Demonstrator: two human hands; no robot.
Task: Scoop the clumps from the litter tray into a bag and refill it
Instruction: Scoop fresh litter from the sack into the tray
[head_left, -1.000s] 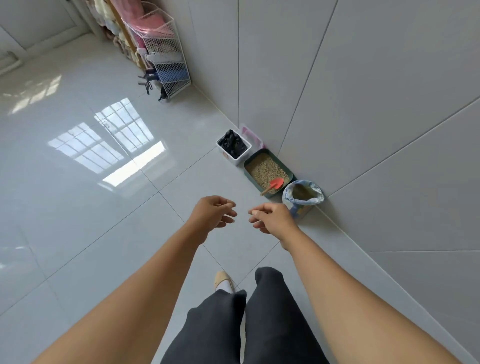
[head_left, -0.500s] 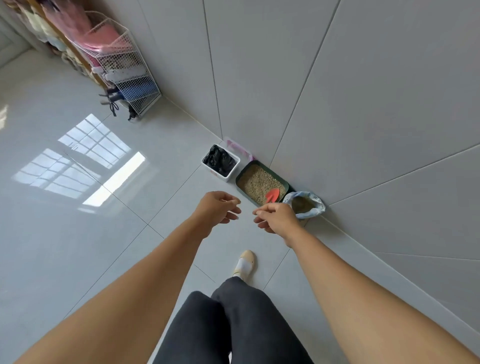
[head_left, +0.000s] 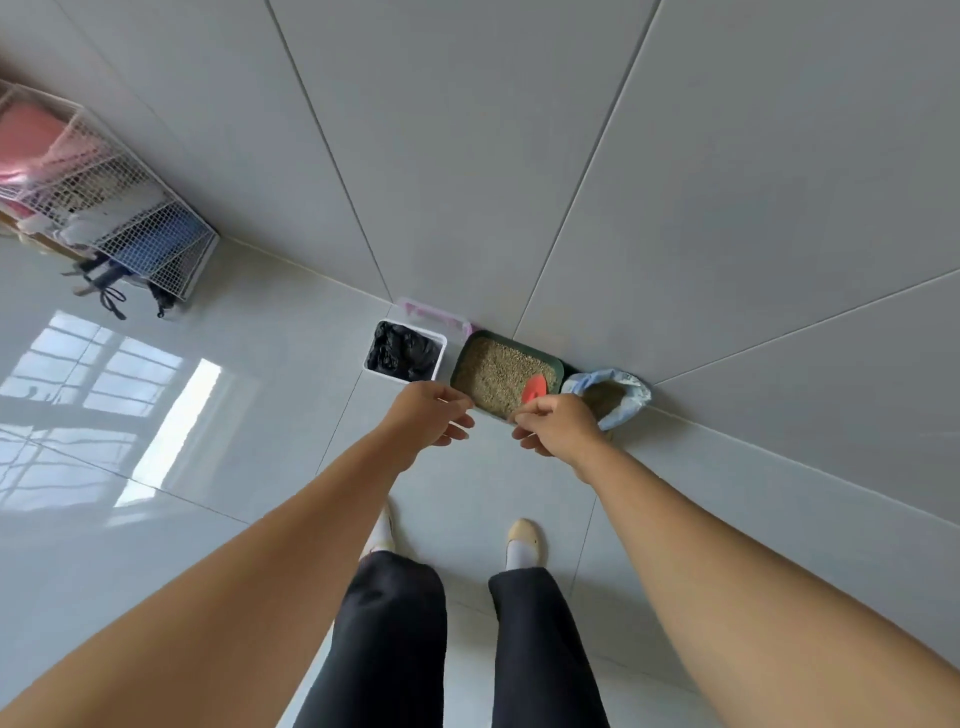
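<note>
Head view: task is judged not begun; scoop (head_left: 535, 387) lies untouched in tray (head_left: 557, 364), bag (head_left: 402, 353) at tray's 9 o'clock, while left hand (head_left: 431, 415) and right hand (head_left: 558, 423) are held apart, loosely curled, empty.

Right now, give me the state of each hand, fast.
Left hand: open, fingers loosely curled, holding nothing.
Right hand: open, fingers loosely curled, holding nothing.

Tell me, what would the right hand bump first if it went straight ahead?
Probably the red scoop lying in the green litter tray, just beyond the right hand. I cannot tell how high above the floor the hand is.
</note>
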